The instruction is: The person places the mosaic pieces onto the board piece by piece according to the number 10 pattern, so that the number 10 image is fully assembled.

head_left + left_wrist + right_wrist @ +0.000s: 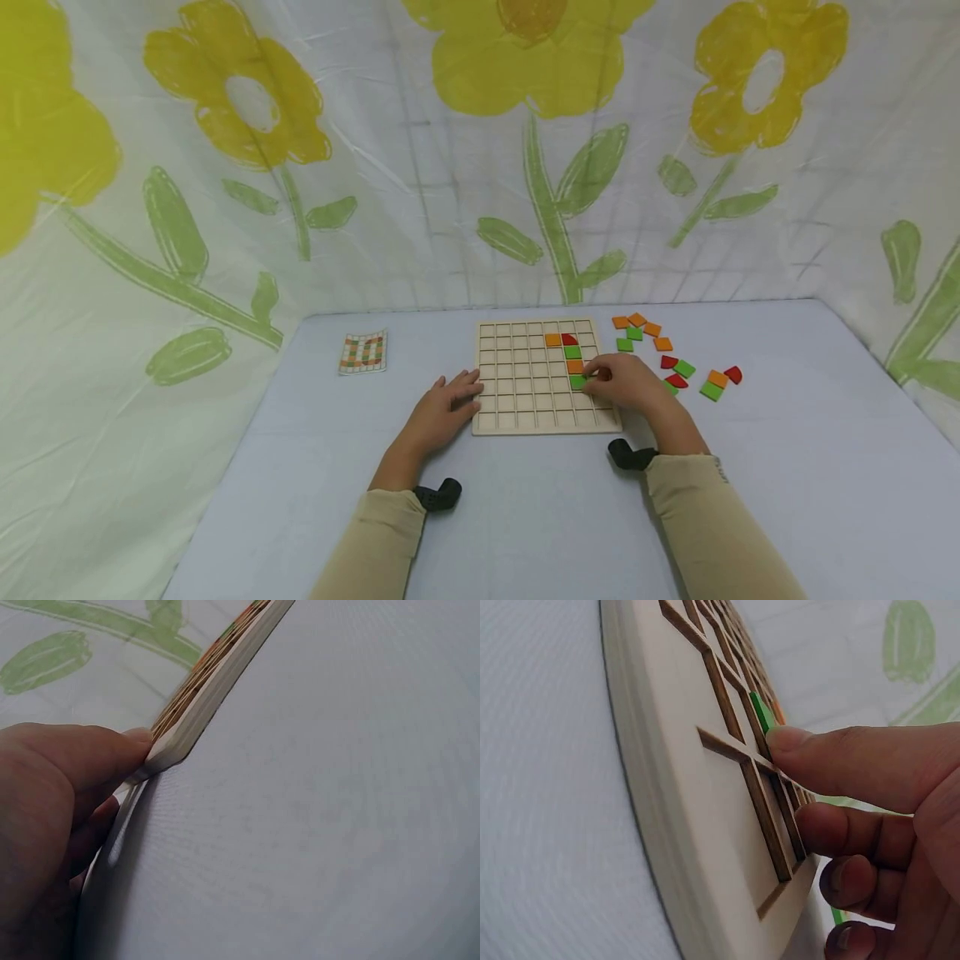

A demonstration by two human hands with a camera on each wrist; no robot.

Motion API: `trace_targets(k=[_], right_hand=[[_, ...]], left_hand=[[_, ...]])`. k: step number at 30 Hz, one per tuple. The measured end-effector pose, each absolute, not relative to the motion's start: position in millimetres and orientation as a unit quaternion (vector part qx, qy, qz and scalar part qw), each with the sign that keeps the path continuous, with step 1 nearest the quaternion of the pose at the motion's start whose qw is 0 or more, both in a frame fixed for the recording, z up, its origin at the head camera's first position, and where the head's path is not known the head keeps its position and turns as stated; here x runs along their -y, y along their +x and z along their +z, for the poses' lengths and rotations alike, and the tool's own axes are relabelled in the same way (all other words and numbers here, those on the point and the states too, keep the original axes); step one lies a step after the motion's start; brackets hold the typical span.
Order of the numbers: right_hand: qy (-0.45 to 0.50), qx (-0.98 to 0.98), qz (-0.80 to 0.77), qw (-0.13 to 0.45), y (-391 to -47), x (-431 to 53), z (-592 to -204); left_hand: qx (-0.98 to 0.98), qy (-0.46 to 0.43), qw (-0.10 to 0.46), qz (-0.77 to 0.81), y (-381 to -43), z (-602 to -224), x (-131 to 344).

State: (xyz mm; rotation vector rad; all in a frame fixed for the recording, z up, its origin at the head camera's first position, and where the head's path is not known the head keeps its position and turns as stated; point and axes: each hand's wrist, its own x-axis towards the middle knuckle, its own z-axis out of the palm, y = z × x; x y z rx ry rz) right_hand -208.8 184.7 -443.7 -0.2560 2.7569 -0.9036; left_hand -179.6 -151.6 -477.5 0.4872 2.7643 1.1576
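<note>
A light wooden grid board (517, 400) lies on the table between the two hands. My left hand (444, 412) rests at its left edge with fingers fairly straight; in the left wrist view the thumb (112, 754) touches the board's corner. At the board's right side my right hand (626, 382) pinches a green square tile (577, 382) over a cell. In the right wrist view the thumb touches that green tile (761, 712), while the index fingertip's contact is hidden. Above it in the grid sit an orange tile (574, 367), another green tile (572, 352), a red quarter-round tile (569, 340) and an orange tile (552, 340).
Right of the board lie loose tiles: several orange ones (652, 330), green ones (684, 368) and red quarter-rounds (733, 375). A pattern card (363, 353) with a coloured grid lies at the table's back left. Behind the table (525, 517) hangs a flowered sheet (465, 192).
</note>
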Motion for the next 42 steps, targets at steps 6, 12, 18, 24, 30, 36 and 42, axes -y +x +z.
trace_targets(k=[6,12,18,24,30,36,42], right_hand=[[-0.071,-0.942,-0.313,0.102,-210.3,-196.2,-439.6],[-0.033,-0.945,-0.318,0.070,-210.3,-226.5,-436.3],[0.010,-0.945,-0.319,0.079,-208.6,-251.7,-433.2],[0.031,-0.942,-0.307,0.134,-210.2,-260.2,-433.8],[0.050,-0.943,-0.310,0.108,-209.6,-264.0,-436.3],[0.108,-0.937,-0.329,0.052,-205.4,-283.3,-439.7],[0.130,-0.936,-0.320,0.073,-205.0,-291.9,-445.6]], left_hand=[[-0.909,0.161,0.053,0.381,-180.3,-478.3,151.2],[-0.907,0.167,0.052,0.383,-181.4,-478.3,151.7],[-0.905,0.166,0.051,0.389,-181.1,-476.5,152.1],[-0.904,0.162,0.051,0.392,-180.1,-475.0,151.7],[-0.902,0.164,0.050,0.396,-178.5,-473.6,150.6],[-0.902,0.165,0.051,0.396,-178.7,-473.4,150.9],[-0.903,0.166,0.048,0.394,-179.6,-475.3,151.9]])
